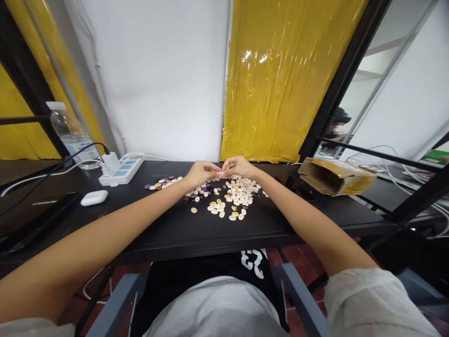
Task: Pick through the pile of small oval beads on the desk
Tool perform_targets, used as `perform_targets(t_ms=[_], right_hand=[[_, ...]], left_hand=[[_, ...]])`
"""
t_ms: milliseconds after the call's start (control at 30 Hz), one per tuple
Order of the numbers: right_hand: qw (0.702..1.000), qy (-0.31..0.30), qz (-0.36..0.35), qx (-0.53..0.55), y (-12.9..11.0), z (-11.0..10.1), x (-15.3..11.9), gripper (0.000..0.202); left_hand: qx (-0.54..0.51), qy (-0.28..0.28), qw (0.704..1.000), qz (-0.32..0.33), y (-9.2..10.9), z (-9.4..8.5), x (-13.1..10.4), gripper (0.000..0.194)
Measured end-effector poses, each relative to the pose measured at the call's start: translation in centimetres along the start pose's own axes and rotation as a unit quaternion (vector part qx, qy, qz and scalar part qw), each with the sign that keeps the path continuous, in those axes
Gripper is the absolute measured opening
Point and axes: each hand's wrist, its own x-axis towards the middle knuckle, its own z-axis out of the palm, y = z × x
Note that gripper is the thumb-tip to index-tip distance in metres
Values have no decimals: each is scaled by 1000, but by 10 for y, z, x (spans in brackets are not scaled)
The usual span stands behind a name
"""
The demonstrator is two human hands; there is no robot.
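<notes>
Both hands meet fingertip to fingertip above the far part of the black table. My left hand [202,173] is closed in a pinch on a small pinkish-white piece [220,174]. From the other side my right hand [239,167] pinches the same piece, whose details are too small to make out. Under and in front of the hands lie many small oval pieces, mostly cream-white [242,194], with some yellow ones [194,210]. Purple pieces [201,189] lie toward the left of the pile, partly hidden by my left hand and forearm.
On the black table [210,236], a white earbud case [94,198], a power strip [126,169] and a plastic bottle [75,135] stand at left. An open cardboard box [333,177] lies at right. A person in a cap [340,117] is behind the frame.
</notes>
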Motion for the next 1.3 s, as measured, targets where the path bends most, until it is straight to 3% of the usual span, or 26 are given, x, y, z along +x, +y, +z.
perform_targets(t_ms=[433,667,1133,1300], right_hand=[[1000,12,-21,3,3,-1,3,24],[999,8,-31,-3,20,9,8,24],[997,-26,16,73,21,-8,4,29],[999,-19,18,19,19,-12,4,26]], left_hand=[[27,32,999,-17,11,2,-4,21],[5,28,999,-31,5,1,-4,17],[77,-16,996,47,10,-1,-1,19],[116,-21,992,48,7,-6,3,25]])
